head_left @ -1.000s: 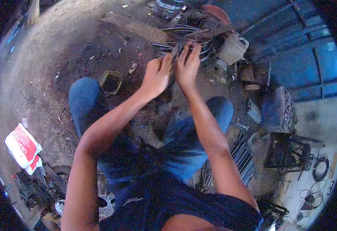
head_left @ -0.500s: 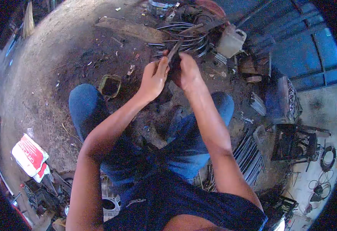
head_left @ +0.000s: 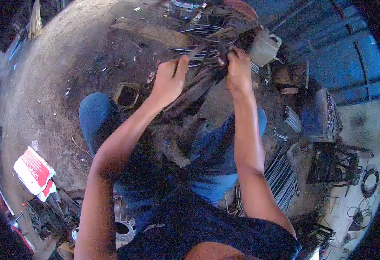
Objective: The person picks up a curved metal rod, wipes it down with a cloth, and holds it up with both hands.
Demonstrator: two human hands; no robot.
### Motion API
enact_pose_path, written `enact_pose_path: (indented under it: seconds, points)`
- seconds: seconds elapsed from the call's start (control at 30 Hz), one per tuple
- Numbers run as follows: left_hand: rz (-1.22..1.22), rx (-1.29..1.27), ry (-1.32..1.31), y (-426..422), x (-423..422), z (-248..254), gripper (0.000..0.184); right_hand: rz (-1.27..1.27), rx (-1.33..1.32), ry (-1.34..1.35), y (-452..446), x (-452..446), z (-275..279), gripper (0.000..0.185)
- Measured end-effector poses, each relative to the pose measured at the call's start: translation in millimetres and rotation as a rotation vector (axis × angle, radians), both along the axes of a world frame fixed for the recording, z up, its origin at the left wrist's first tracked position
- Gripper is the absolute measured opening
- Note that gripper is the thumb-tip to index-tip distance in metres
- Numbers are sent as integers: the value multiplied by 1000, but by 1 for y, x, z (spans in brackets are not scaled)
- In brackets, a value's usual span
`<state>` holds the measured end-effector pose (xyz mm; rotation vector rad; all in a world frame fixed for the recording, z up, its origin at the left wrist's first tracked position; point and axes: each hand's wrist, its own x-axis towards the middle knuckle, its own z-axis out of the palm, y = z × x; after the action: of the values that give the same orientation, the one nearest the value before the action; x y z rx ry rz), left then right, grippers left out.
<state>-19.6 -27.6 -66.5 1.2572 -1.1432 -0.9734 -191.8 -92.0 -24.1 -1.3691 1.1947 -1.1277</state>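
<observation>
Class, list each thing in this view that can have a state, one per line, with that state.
Left hand: closed round a slim grey strip
Right hand: gripping a dark item
Square tub: open-topped
Metal rods: loosely piled, roughly parallel
Black cable: coiled
Red-and-white bag: crumpled
Jerrycan: cannot tell whether capped

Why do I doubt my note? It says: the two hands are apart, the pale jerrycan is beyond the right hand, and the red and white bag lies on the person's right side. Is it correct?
Not quite: the head view shows the red and white bag on the person's left side. The rest is correct.
</observation>
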Motion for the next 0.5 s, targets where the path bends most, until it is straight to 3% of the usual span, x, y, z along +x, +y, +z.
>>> enact_pose_path:
  seconds: [0.07,0.1,0.17,0.2,0.3,0.4,0.5]
  points:
    - [60,-266,-419,2,-2,7,42,-139,-63,-151,-13,-6,-8,19]
    - [57,-264,-416,2,-2,7,42,-143,-61,-149,-23,-7,-20,19]
    - [-20,-294,-472,1,-1,6,35,-118,-487,345,-35,-7,-38,20]
    - [-24,-294,-472,2,-2,5,35,-142,-526,458,-34,-6,-40,24]
    - [-71,-230,-590,2,-2,-3,34,-66,-395,587,-21,4,-35,24]
    - [-26,-273,-605,3,-3,-10,33,-41,-680,645,10,29,-24,15]
    - [-45,-226,-503,7,-2,-9,32,-83,-662,649,5,28,-25,14]
